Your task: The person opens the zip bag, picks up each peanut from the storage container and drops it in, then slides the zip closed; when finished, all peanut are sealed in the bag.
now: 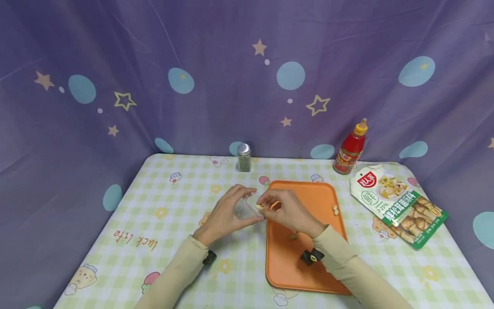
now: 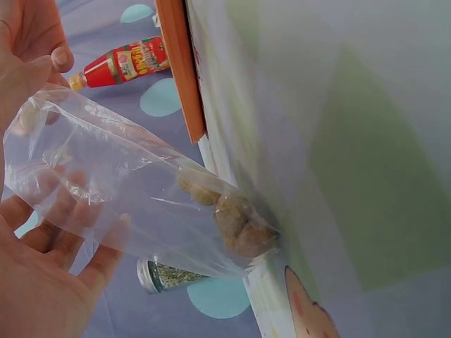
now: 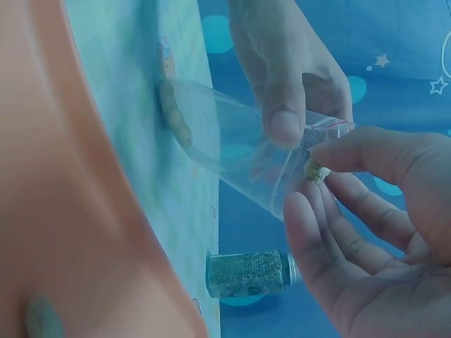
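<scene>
A clear zip bag (image 2: 134, 162) stands on its bottom end, with several peanuts (image 2: 243, 229) in shells lying at its base. My left hand (image 1: 230, 212) holds the bag near its mouth, thumb on one side and fingers spread along the other. At that mouth my right hand (image 1: 287, 210) pinches one peanut (image 3: 317, 171) between thumb and fingertips. Beneath the right forearm lies an orange tray (image 1: 283, 270). One peanut (image 1: 335, 210) is by the tray's right rim, and a small piece (image 1: 294, 236), partly hidden, lies under the right wrist.
A glass shaker of dried herbs (image 1: 244, 159) stands at the table's back edge. To the right are a red sauce bottle (image 1: 349, 150) and a printed food packet (image 1: 399, 206) lying flat. Behind the checked tablecloth (image 1: 135, 206) hangs a purple curtain (image 1: 231, 51).
</scene>
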Action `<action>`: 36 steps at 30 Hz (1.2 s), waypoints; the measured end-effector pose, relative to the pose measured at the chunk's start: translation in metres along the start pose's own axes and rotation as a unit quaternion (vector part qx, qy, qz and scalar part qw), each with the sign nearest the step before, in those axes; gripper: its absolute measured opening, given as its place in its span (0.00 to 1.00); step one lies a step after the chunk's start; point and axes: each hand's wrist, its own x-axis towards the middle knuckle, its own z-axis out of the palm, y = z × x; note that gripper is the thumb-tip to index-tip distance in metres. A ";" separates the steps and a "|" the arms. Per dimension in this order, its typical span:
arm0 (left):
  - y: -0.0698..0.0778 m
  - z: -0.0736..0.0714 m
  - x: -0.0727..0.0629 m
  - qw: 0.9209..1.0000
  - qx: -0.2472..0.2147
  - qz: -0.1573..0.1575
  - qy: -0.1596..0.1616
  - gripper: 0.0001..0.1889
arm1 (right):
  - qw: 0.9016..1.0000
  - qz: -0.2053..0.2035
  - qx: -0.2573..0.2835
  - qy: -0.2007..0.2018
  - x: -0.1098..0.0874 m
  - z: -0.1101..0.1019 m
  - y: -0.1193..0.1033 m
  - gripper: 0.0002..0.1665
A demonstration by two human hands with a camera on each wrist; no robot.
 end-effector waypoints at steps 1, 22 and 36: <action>0.000 0.000 0.000 1.000 0.000 0.000 0.000 0.39 | 1.000 0.000 0.002 -0.001 0.000 0.000 0.000 0.07; 0.000 0.001 0.000 1.000 0.004 0.000 0.003 0.39 | 1.000 0.016 -0.002 0.025 -0.011 -0.017 0.007 0.06; -0.001 0.002 0.000 1.000 0.004 -0.001 0.000 0.39 | 0.997 0.036 -0.049 0.041 -0.034 -0.039 0.041 0.05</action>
